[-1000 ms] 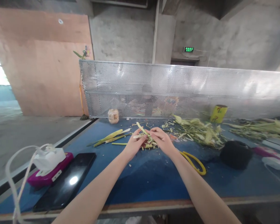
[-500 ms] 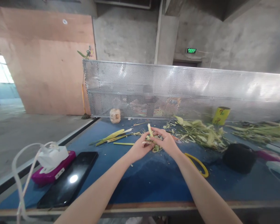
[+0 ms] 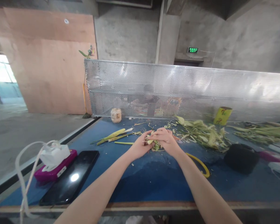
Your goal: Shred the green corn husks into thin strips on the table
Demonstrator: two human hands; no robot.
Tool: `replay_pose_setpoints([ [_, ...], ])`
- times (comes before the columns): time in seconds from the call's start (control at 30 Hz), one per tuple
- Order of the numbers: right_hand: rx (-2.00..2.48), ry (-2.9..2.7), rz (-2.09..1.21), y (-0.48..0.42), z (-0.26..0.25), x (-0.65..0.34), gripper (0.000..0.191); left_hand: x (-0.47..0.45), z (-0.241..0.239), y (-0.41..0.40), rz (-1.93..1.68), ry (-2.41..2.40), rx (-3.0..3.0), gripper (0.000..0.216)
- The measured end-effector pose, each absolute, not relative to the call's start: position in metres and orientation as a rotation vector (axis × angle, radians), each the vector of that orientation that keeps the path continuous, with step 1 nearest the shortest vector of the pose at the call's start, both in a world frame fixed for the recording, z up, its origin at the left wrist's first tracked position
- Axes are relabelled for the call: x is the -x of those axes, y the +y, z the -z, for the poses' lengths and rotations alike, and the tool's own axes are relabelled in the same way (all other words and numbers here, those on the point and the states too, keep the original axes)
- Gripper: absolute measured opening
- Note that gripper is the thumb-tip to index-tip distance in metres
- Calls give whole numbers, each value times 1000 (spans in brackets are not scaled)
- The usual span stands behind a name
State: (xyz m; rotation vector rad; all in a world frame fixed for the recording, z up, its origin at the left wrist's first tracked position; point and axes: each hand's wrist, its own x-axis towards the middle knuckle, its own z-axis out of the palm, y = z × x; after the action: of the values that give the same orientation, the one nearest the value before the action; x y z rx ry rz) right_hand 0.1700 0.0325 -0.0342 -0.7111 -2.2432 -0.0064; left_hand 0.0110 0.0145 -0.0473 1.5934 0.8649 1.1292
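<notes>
Over the middle of the table, my two hands meet around a small pale green husk bundle point(image 3: 150, 142), mostly hidden by the fingers. My left hand point(image 3: 140, 146) curls round it from the left, thumb and fingers closed on it. Lying across its top, my right hand point(image 3: 165, 140) has its fingers bent and pressed together on it. Curled husk shreds point(image 3: 156, 146) lie under and between the hands. To the left are long yellow-green husk leaves point(image 3: 114, 136) and a thin green stalk point(image 3: 123, 143).
A heap of husks point(image 3: 203, 133) lies right of my hands, near a yellow tube point(image 3: 222, 115), a yellow ring point(image 3: 204, 168) and a black round object point(image 3: 241, 158). Leftward are a phone point(image 3: 70, 177), a magenta power strip point(image 3: 56, 169) and a pale jar point(image 3: 116, 115). A perforated metal screen point(image 3: 130, 74) stands behind.
The pale piece that stood upright between my fingers is now lower and mostly covered. My right hand has come over the top of it, fingers closing down. My left hand stays nearly in place.
</notes>
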Motion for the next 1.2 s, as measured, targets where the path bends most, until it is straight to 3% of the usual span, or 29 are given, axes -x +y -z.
replay_pose_setpoints([
  [0.2, 631, -2300, 150, 28, 29, -176, 42, -10, 44, 15, -1153, 917, -1544, 63],
  [0.37, 599, -2368, 243, 23, 29, -172, 30, -9, 48, 21, -1245, 923, -1446, 64],
  [0.5, 610, -2317, 189, 27, 33, -166, 24, -7, 50, 23, -1278, 956, -1446, 65],
  [0.73, 734, -2183, 70, 31, 37, -160, 38, -9, 48, 21, -1318, 978, -1476, 62],
  [0.97, 832, -2129, 108, 28, 40, -156, 27, -12, 45, 19, -1338, 939, -1373, 62],
  [1.2, 776, -2201, 58, 25, 40, -155, 30, -13, 40, 15, -1373, 934, -1225, 60],
])
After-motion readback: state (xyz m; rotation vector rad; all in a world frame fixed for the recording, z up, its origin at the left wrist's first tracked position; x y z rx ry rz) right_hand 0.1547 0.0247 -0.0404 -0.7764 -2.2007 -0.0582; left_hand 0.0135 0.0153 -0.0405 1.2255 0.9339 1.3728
